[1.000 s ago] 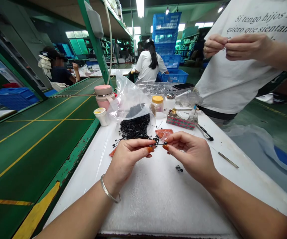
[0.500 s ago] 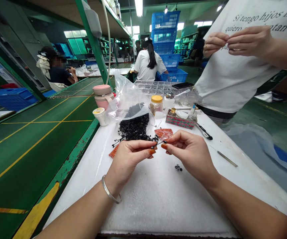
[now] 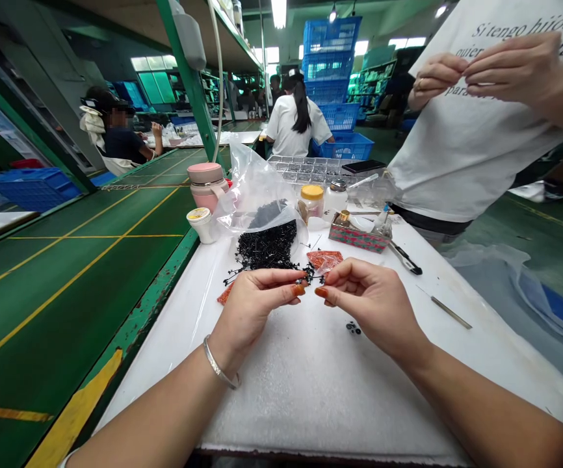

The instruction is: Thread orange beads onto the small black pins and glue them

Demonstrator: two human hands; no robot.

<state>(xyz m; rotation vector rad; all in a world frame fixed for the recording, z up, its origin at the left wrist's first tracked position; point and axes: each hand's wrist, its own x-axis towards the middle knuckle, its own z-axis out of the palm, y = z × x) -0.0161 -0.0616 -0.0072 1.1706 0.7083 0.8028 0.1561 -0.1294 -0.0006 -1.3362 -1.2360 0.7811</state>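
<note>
Over the white work surface (image 3: 281, 390), my left hand (image 3: 257, 302) pinches a tiny dark piece (image 3: 303, 281) between thumb and forefinger. Facing it, my right hand (image 3: 372, 299) is closed at the fingertips on a small black stemmed part (image 3: 321, 279), its thin stem pointing toward the left fingertips. Whether the two pieces touch cannot be made out. Just behind the hands, a heap of similar black stemmed parts (image 3: 266, 247) spills from a clear plastic bag (image 3: 247, 185). A few small black rings (image 3: 353, 327) lie below my right hand.
A bag of orange bits (image 3: 324, 260) lies behind my hands. Further back stand a pink mug (image 3: 206, 188), a white tub (image 3: 201, 225), a yellow-lidded jar (image 3: 311, 201) and a patterned box (image 3: 357, 237). A cutter (image 3: 405, 258) and needle-tipped tool (image 3: 450, 312) lie right. A co-worker's hands (image 3: 491, 75) are beyond.
The view has shifted slightly, so the scene sits a little to the right. My hands keep their pinches, with less stem showing between them. The seated person at left has raised a hand.
</note>
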